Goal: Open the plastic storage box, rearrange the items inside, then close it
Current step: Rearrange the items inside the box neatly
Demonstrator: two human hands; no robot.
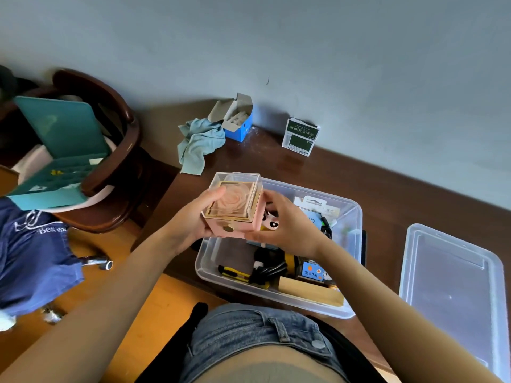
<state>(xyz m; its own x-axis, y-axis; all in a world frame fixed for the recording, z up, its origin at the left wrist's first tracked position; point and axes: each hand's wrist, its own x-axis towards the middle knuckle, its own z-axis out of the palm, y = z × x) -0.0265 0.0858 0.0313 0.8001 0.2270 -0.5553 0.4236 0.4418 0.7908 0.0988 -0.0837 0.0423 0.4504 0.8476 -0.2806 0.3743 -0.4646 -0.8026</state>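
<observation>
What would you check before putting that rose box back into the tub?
1. Grip: left hand and right hand both hold the rose box: ok.
2. Rose box level: slightly tilted: not ok.
3. Its clear cover seated: cannot tell.
4. Free spot in the tub: bare floor at its left end: ok.
5. Cables and knife out of that spot: ok.
6. Lid off, beside the tub: ok.

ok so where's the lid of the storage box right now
In the head view the clear lid lies flat on the brown table at the far right, just right of the open storage box.
</observation>
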